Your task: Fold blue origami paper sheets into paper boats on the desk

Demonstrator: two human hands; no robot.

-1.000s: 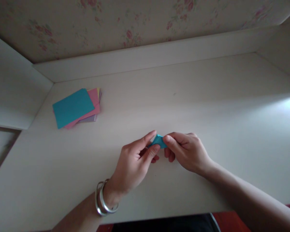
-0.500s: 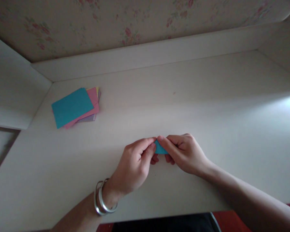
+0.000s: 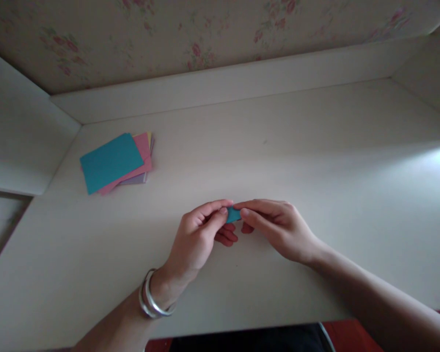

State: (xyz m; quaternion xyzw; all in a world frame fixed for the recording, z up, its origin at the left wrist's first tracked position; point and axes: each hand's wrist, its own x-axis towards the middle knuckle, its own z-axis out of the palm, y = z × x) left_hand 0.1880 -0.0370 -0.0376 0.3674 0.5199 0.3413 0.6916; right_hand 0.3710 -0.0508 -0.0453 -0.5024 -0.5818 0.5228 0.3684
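A small folded teal paper piece is pinched between both of my hands just above the pale desk top. My left hand, with silver bangles on its wrist, grips the piece's left side between thumb and fingers. The fingers of my right hand close on its right side. Most of the paper is hidden by my fingertips.
A stack of coloured paper sheets, teal on top with pink, yellow and purple beneath, lies at the desk's far left. A raised ledge runs along the back under flowered wallpaper. The desk's near edge is by my forearms.
Both hands shifted slightly left and closed tighter over the teal paper, so less of it shows now than a second ago.
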